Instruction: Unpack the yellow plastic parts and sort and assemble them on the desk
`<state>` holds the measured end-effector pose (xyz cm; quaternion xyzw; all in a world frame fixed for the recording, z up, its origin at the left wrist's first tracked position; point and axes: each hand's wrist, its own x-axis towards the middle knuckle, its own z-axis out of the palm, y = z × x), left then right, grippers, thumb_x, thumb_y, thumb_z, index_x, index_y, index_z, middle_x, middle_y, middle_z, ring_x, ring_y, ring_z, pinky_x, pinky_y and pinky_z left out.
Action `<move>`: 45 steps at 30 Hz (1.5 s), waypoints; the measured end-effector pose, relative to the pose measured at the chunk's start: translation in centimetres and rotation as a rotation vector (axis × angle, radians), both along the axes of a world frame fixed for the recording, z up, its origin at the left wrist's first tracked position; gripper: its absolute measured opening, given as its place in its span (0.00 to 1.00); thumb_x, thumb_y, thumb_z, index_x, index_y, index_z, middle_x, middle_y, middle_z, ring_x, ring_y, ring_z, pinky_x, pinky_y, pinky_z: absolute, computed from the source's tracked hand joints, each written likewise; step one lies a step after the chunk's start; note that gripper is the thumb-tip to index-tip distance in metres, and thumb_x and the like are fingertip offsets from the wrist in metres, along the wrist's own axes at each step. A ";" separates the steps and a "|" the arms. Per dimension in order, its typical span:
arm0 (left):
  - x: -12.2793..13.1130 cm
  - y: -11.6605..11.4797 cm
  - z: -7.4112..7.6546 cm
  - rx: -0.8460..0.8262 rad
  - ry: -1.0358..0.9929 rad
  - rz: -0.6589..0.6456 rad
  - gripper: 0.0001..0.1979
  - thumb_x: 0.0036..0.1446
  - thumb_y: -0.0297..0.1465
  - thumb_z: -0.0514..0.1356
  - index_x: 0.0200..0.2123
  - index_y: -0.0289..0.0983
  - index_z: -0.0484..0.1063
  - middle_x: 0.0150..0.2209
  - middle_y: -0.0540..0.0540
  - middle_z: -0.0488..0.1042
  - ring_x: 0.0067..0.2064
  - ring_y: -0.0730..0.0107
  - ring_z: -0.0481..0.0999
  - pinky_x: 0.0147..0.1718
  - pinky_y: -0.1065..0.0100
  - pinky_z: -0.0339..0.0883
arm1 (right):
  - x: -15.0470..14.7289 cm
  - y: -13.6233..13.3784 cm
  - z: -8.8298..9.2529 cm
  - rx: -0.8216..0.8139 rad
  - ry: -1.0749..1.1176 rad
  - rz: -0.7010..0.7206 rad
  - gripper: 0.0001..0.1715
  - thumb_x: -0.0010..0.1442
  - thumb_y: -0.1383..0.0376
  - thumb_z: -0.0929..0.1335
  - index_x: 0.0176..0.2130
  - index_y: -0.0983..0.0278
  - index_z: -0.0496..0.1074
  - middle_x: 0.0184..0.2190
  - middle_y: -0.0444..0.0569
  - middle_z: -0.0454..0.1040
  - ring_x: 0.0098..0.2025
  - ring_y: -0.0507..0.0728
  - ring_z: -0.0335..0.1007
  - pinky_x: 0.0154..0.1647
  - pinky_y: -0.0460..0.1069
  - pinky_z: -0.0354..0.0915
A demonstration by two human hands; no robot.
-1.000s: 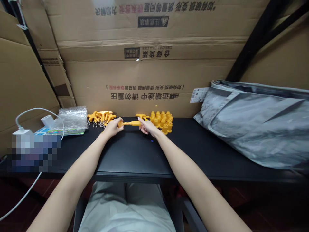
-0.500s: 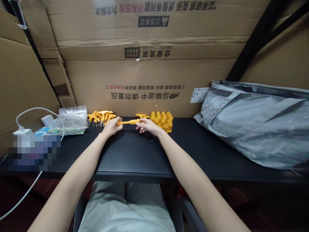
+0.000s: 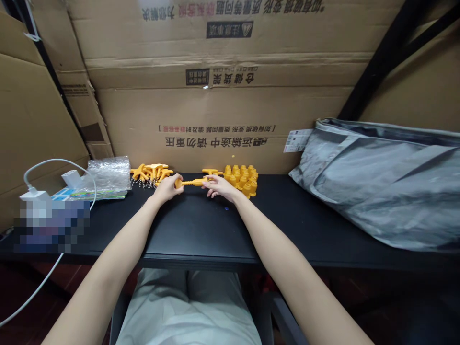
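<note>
My left hand (image 3: 168,188) is closed on the yellow T-handle of a corkscrew (image 3: 178,182). Its yellow ridged shaft points right into a yellow sleeve (image 3: 200,182), so the spiral is hidden. The fingers of my right hand (image 3: 220,186) pinch that sleeve at its right end. Both pieces are level, just above the black table (image 3: 194,225). Behind my left hand lies a pile of yellow-handled corkscrews (image 3: 153,171) with bare metal spirals. Beyond my right hand several yellow sleeve-like caps (image 3: 246,178) stand in a cluster, beside another yellow T-handle (image 3: 211,171).
At the left are bubble wrap (image 3: 108,175), a white charger (image 3: 35,201) with its cable, and a pixelated item (image 3: 53,230). A grey fabric bag (image 3: 381,187) fills the right side. Printed cardboard (image 3: 215,105) stands along the back edge.
Almost nothing differs. My right fingers have shifted very slightly on the sleeve, and the view has moved a touch.
</note>
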<state>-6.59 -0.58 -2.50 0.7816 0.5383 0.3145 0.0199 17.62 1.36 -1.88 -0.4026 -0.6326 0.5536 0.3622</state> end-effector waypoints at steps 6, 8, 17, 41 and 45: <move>-0.1 -0.1 0.1 0.025 -0.012 0.010 0.11 0.50 0.32 0.60 0.39 0.40 0.70 0.27 0.51 0.70 0.30 0.68 0.69 0.33 0.69 0.62 | 0.0 0.8 -0.7 0.110 0.011 -0.013 0.18 0.54 0.63 0.75 0.41 0.66 0.68 0.30 0.49 0.79 0.21 0.48 0.71 0.20 0.41 0.66; -0.1 -0.1 0.1 0.031 -0.005 0.015 0.11 0.50 0.31 0.60 0.39 0.39 0.70 0.28 0.51 0.70 0.31 0.68 0.69 0.34 0.69 0.62 | -0.1 0.7 -0.7 0.137 0.004 -0.024 0.17 0.54 0.62 0.75 0.40 0.67 0.69 0.29 0.49 0.79 0.20 0.48 0.71 0.19 0.41 0.64; 0.2 -0.4 0.4 0.053 0.003 0.003 0.11 0.51 0.32 0.59 0.39 0.40 0.70 0.29 0.50 0.71 0.33 0.67 0.71 0.35 0.68 0.63 | -0.4 -0.1 0.4 0.170 -0.020 -0.065 0.22 0.56 0.51 0.72 0.29 0.68 0.71 0.19 0.48 0.76 0.16 0.47 0.66 0.17 0.41 0.60; 0.2 -0.5 0.4 0.057 -0.025 -0.001 0.12 0.50 0.32 0.59 0.39 0.39 0.70 0.28 0.50 0.70 0.30 0.69 0.68 0.33 0.68 0.62 | 0.4 -0.1 0.6 -0.026 0.034 0.038 0.13 0.61 0.61 0.71 0.43 0.67 0.74 0.36 0.54 0.81 0.26 0.50 0.76 0.26 0.42 0.69; 0.2 -0.5 0.4 0.058 -0.022 0.005 0.11 0.50 0.32 0.59 0.39 0.39 0.70 0.28 0.51 0.70 0.30 0.69 0.68 0.33 0.68 0.62 | 0.1 -0.1 0.5 -0.018 0.026 0.019 0.12 0.62 0.60 0.69 0.42 0.67 0.75 0.34 0.54 0.81 0.25 0.50 0.75 0.25 0.42 0.68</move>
